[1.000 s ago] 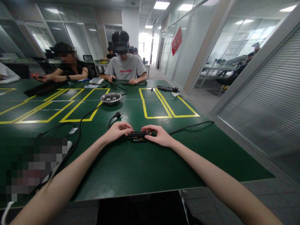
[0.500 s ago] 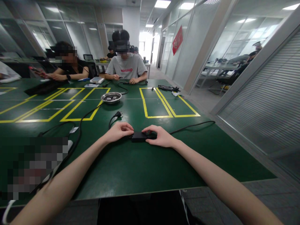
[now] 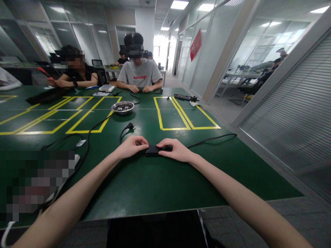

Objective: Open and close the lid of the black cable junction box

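A small black power adapter (image 3: 152,150) lies flat on the green table (image 3: 155,182) in front of me. My left hand (image 3: 130,146) grips its left end with curled fingers. My right hand (image 3: 174,150) pinches its right end, where a black cable (image 3: 212,138) leaves toward the right. A second black cable with a plug (image 3: 130,126) curves away just behind my left hand. Both hands rest on the table top.
A metal bowl (image 3: 122,107) stands farther back among yellow taped rectangles (image 3: 181,117). Black cables (image 3: 85,144) run along the left. Two people sit across the table handling their own items. A black tool (image 3: 184,97) lies at the far right. The table edge is near me.
The adapter has been turned over: its open side with parts showing faced me a second ago, and now a plain black face is up. Both hands have closed in tighter on it.
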A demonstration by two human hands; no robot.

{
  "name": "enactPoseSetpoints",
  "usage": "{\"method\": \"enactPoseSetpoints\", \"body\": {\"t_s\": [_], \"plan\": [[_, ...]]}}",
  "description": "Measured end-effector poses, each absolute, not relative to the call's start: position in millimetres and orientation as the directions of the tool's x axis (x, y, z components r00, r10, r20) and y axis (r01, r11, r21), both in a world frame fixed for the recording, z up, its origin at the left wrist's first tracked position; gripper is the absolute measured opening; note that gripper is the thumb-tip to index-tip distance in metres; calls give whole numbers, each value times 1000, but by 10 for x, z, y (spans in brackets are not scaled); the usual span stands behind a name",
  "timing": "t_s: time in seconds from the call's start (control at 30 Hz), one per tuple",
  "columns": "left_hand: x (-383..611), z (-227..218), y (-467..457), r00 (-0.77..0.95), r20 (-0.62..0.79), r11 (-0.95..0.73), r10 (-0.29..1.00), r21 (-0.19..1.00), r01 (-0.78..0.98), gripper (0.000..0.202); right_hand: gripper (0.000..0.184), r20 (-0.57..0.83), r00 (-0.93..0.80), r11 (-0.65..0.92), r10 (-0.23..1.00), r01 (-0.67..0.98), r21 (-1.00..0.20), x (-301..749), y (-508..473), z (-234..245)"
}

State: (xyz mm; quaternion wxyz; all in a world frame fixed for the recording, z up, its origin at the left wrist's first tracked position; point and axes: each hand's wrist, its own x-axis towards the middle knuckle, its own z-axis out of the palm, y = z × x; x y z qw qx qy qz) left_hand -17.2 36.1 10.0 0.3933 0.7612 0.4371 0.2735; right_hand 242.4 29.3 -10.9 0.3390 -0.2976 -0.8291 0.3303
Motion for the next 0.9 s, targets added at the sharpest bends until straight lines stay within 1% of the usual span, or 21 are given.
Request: {"method": "enactPoseSetpoints", "body": {"t_s": [0.23, 0.5, 0.67, 0.8, 0.9], "plan": [[-132, 66, 343, 484, 111, -363, 868, 806, 467, 28, 20, 390, -613, 657, 687, 296, -693, 2429, 330, -120], [-98, 9, 334, 476, 131, -394, 870, 764, 510, 23, 25, 409, -616, 718, 673, 411, -562, 2381, 293, -183], [-43, -21, 327, 469, 180, -463, 865, 648, 604, 23, 26, 396, -628, 731, 670, 467, -497, 2343, 246, -200], [3, -17, 276, 468, 149, -469, 871, 532, 705, 30, 27, 399, -631, 741, 665, 490, -459, 2327, 224, -178], [32, -9, 230, 479, 140, -486, 866, 458, 744, 34, 27, 395, -645, 753, 654, 505, -422, 2309, 210, -167]]}}
